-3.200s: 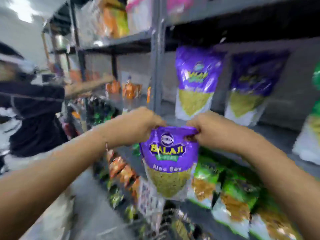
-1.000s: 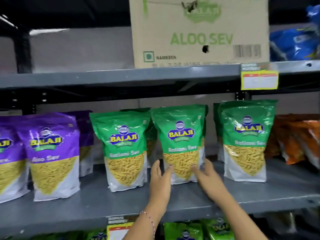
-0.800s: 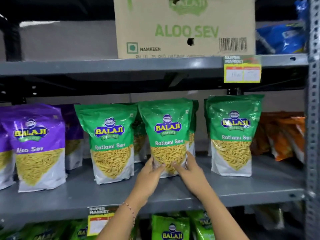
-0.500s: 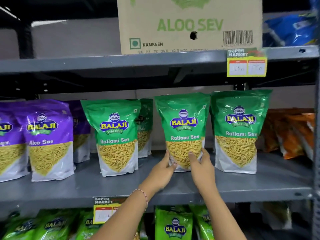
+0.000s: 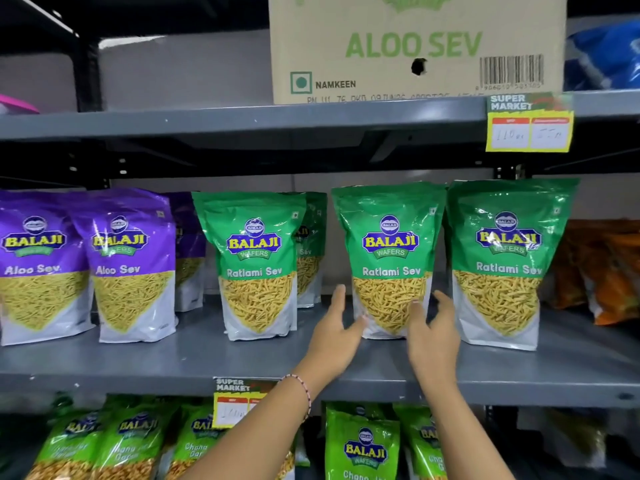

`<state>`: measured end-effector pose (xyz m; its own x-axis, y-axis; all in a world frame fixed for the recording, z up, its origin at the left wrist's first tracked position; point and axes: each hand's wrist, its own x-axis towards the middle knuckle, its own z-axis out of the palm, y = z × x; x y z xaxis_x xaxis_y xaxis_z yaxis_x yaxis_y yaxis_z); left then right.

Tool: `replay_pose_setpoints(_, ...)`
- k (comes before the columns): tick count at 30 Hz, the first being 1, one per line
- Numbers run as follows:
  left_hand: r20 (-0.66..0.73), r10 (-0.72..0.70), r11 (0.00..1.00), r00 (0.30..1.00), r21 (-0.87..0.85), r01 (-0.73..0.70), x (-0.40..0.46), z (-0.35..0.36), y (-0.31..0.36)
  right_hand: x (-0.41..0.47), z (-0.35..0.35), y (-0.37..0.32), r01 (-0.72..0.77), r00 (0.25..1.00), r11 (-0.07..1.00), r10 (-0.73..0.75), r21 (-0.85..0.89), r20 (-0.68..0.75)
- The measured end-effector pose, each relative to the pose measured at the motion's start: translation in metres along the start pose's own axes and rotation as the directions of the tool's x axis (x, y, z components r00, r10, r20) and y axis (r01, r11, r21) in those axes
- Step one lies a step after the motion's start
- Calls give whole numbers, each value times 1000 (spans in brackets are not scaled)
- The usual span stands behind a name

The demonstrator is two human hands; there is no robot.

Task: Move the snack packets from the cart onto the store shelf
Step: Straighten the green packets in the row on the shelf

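A green Ratlami Sev packet [image 5: 389,258] stands upright on the grey middle shelf [image 5: 173,362]. My left hand [image 5: 337,336] is at its lower left with fingers spread, the thumb just touching the base. My right hand [image 5: 433,336] is at its lower right, blurred, with the thumb over the front corner and the fingers in the gap beside the neighbouring green packet [image 5: 502,265]. Neither hand grips it. Another green packet [image 5: 256,265] stands to the left, and purple Aloo Sev packets [image 5: 131,265] stand further left. The cart is out of view.
An Aloo Sev carton [image 5: 415,46] sits on the upper shelf, with a yellow price tag [image 5: 530,123] on its edge. Orange packets [image 5: 602,271] lie at the far right. Green packets [image 5: 363,445] fill the shelf below. A second price tag [image 5: 232,403] hangs by my left forearm.
The purple packet I held earlier is gone from my hands. Since half a second ago both hands have loosened from the middle green packet's base and spread apart; the packet stands by itself.
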<state>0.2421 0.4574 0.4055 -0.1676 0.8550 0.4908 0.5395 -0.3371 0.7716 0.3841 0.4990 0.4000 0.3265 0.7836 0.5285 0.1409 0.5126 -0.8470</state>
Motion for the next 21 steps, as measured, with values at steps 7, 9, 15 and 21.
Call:
replay_pose_setpoints(7,-566,-77,929,821,-340,-147,-22,-114,-38,-56,61,-23,230,922,962,-264,146,285)
replay_pose_setpoints(9,-490,-219,919,844,-394,10,-19,-137,-58,-65,94,-31,93,841,988,-143,122,521)
replay_pose_setpoints(15,-244,-264,956,933,-194,219,-16,-150,-87,-71,146,-41,-104,677,994,47,32,734)
replay_pose_setpoints(21,-56,-257,966,965,-48,254,-13,-146,-80,-72,136,-38,-45,752,997,-3,57,659)
